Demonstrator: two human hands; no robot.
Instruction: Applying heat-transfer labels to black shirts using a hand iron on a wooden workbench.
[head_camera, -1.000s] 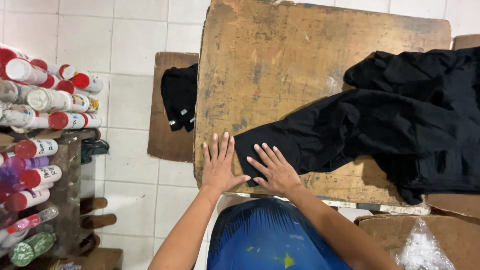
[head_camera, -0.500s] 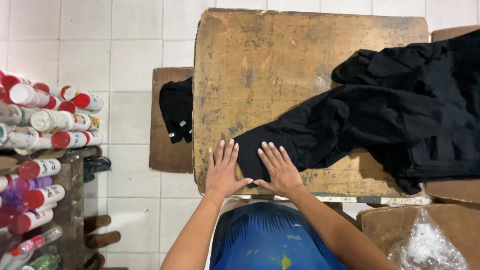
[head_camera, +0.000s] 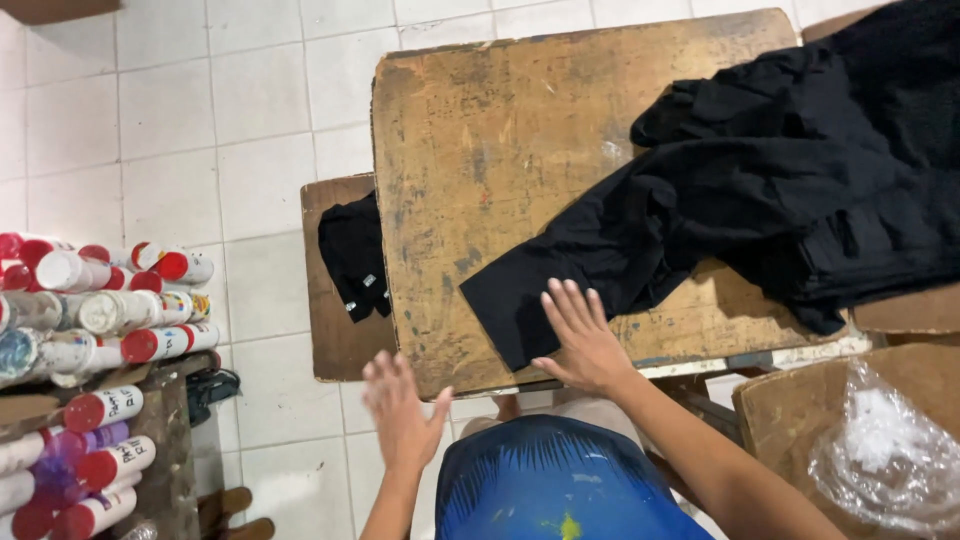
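The black garment (head_camera: 740, 200), judged soft, light and limp, is pressed at its near end under the flat, open right hand (head_camera: 580, 340), while the left hand (head_camera: 400, 415) is held open, empty, off the worn wooden table (head_camera: 480, 130).

worn wooden table (head_camera: 480, 150) | black garment (head_camera: 760, 190) spread on it | right hand (head_camera: 580, 340) flat on garment

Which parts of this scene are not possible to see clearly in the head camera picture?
- Black garment: head view, its right part is cut off by the picture's edge.
- Left hand: head view, blurred, fingers unclear.
- Table under the garment: hidden by the cloth.
- Contents of the plastic bag: too crumpled to tell.
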